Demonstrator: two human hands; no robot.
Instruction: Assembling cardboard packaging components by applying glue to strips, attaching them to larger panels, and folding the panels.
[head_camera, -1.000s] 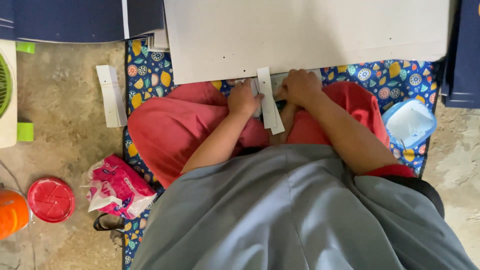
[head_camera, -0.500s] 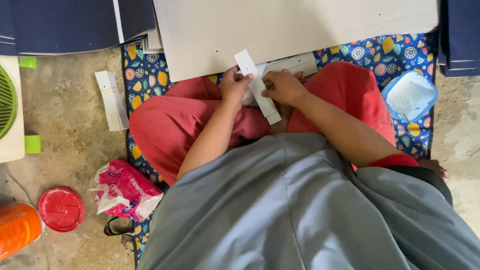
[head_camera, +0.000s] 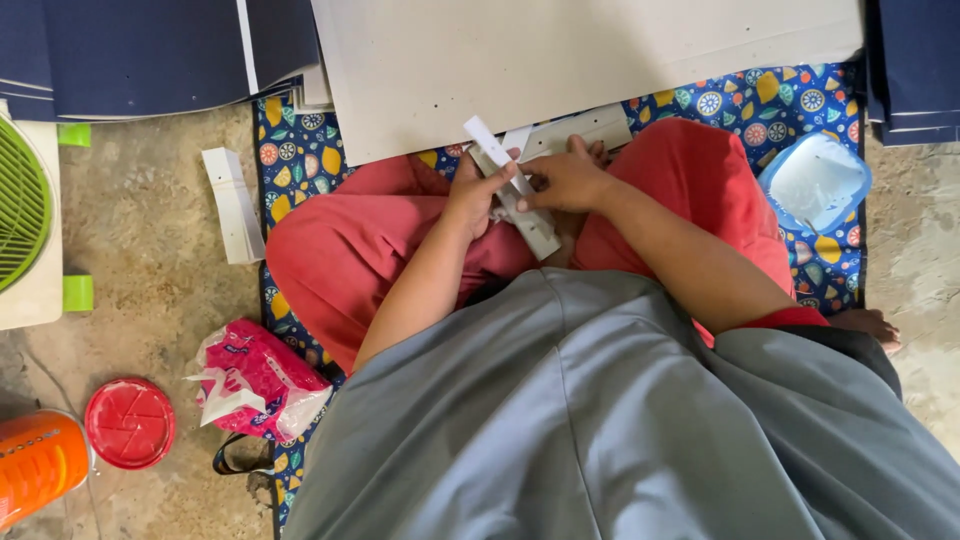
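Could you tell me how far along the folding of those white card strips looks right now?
One strip on the floor lies set aside, seemingly done. In hand: the left hand and right hand hold a white card strip over the lap. A large grey board lies ahead; how much remains cannot be told.

Crumpled pink-and-white packet (head_camera: 255, 385) on the floor, perhaps tissues, beside the mat (head_camera: 300, 160).

The only camera sat on my head and looked almost straight down, close over my lap. My grey shirt (head_camera: 620, 420) filled the 6 o'clock half, my hands met just above centre, and the floor (head_camera: 150, 250) ran off toward 9 o'clock.
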